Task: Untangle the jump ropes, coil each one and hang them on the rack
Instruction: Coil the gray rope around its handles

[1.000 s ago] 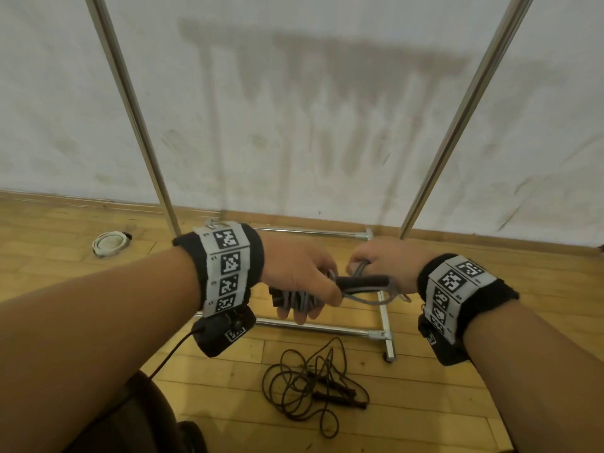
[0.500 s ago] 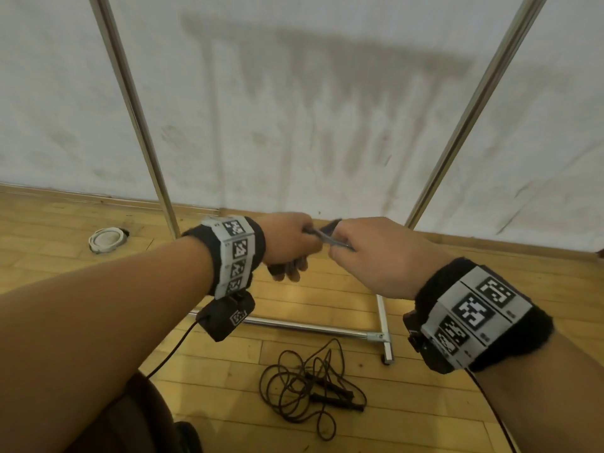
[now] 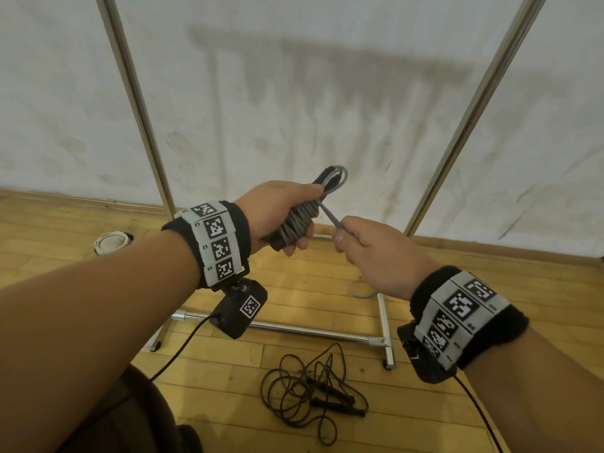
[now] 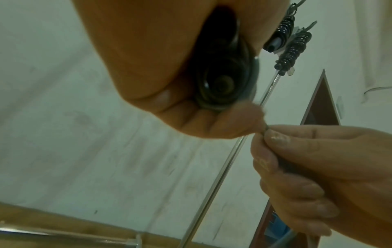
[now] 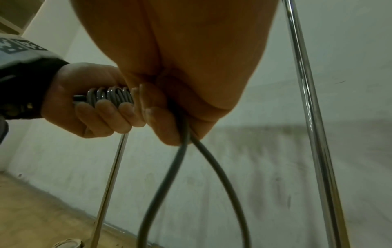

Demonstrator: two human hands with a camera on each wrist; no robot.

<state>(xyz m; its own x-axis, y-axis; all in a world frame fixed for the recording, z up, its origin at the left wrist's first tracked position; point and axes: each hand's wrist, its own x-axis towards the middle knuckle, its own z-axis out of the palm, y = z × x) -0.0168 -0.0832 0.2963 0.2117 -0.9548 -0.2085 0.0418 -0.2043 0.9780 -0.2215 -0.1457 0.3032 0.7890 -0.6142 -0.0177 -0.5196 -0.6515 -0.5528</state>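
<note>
My left hand (image 3: 283, 217) grips a grey jump rope (image 3: 299, 220) whose cord is wound in tight turns round its black handles, with a small loop sticking out at the far end. My right hand (image 3: 358, 243) pinches the free grey cord (image 3: 329, 216) and holds it taut away from the bundle; in the right wrist view a loop of cord (image 5: 186, 167) hangs below the fingers. A second, black jump rope (image 3: 310, 393) lies tangled on the wooden floor below. In the left wrist view two coiled ropes (image 4: 290, 42) hang high on the rack.
The chrome rack stands in front of the white wall, with a left upright (image 3: 137, 103), a right upright (image 3: 470, 116) and a low base bar (image 3: 310, 331). A white round object (image 3: 109, 242) lies on the floor at the left.
Both hands have risen from near the rack's base. The left hand has turned the wound bundle up and away. The right hand has moved right, drawing the cord taut.
</note>
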